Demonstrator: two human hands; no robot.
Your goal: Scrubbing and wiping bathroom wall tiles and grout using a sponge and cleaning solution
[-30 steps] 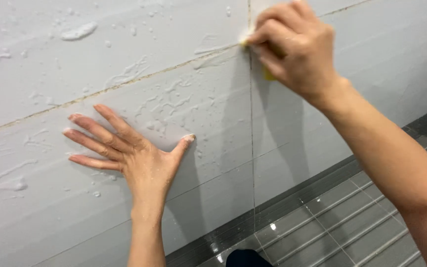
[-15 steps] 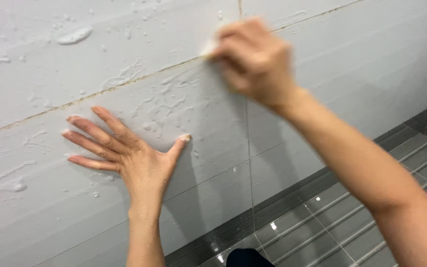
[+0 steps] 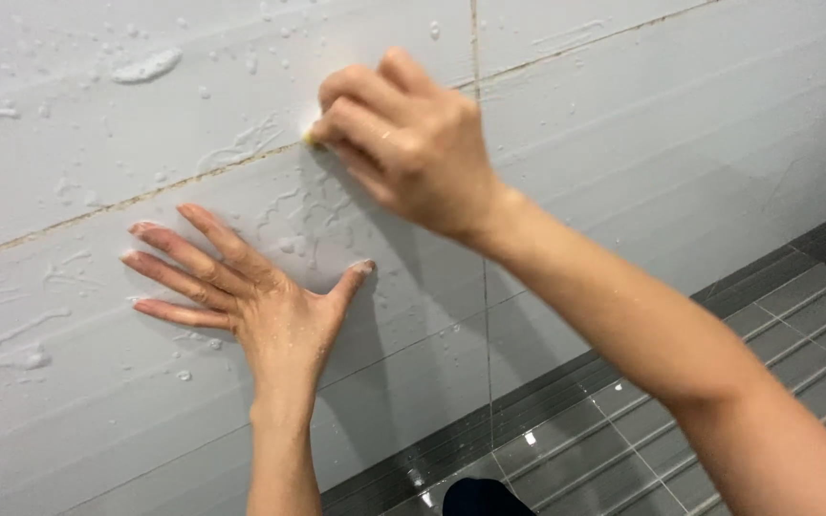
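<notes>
left hand (image 3: pixel 250 296) flat, palm pressed down, fingers fanned out to the left, thumb stuck out to the right, forearm coming straight up from below, right hand (image 3: pixel 403 143) higher up, fingers curled tight in a pinch, wrist bent, bare forearm stretching in from bottom right

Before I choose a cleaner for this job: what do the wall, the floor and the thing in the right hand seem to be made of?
The wall looks like glazed ceramic tile, pale grey and glossy, with grout lines and soapy foam clinging to it. The floor appears to be dark grey tile, polished enough to mirror a light. The scrubbing piece in the right hand shows only a yellowish edge, possibly sponge; I cannot tell for sure.
</notes>
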